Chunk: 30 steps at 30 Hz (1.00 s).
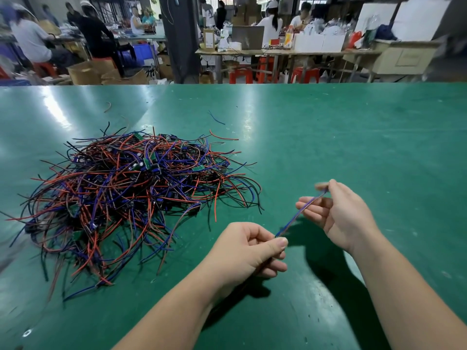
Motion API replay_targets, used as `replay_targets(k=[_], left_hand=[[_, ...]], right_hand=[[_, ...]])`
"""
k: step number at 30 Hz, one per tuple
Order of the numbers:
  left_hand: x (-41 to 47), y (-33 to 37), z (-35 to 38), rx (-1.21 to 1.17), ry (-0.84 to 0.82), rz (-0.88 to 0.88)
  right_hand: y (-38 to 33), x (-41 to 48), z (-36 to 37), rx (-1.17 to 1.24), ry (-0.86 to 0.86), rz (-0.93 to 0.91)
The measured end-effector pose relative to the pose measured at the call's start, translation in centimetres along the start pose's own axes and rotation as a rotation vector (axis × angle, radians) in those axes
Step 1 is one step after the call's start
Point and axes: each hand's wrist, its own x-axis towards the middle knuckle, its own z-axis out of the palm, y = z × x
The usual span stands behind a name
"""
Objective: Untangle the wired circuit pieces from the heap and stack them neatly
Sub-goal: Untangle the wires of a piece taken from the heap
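A tangled heap (pixel 136 195) of red, blue and black wires with small green circuit boards lies on the left half of the green table (pixel 353 147). To the right of the heap, above the table, I hold one wired circuit piece (pixel 294 219) stretched between both hands. My left hand (pixel 249 253) pinches its lower wire end between thumb and forefinger. My right hand (pixel 338 210) grips the upper end, where a blurred small part sticks out past the fingertips. The wires look blue and red.
A loose blue wire (pixel 216 117) and a short brown wire (pixel 108 106) lie on the table beyond the heap. Past the far table edge are other workbenches, red stools (pixel 241 74), cardboard boxes and several seated people.
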Motion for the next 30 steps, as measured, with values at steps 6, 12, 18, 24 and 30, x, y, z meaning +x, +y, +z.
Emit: replay_targets(k=[6, 12, 18, 24, 30], left_hand=[[1.3, 0.4, -0.7, -0.197, 0.345, 0.103], [1.1, 0.3, -0.4, -0.026, 0.211, 0.178], [0.9, 0.8, -2.8, 0.636, 0.483, 0.576], [2.2, -0.4, -5.7, 1.387, 0.669, 0.329], [2.5, -0.1, -5.9, 1.594, 0.789, 0.289]], right_hand=[[1.5, -2.2, 0.7, -0.429, -0.119, -0.34], [2.6, -4.6, 2.8, -0.764, -0.296, -0.608], [-2.0, 1.1, -1.4, -1.001, 0.061, -0.565], [-3.6, 6.3, -6.3, -1.266, 0.326, -0.355], [-2.4, 4.7, -4.9, -1.434, 0.271, -0.411]])
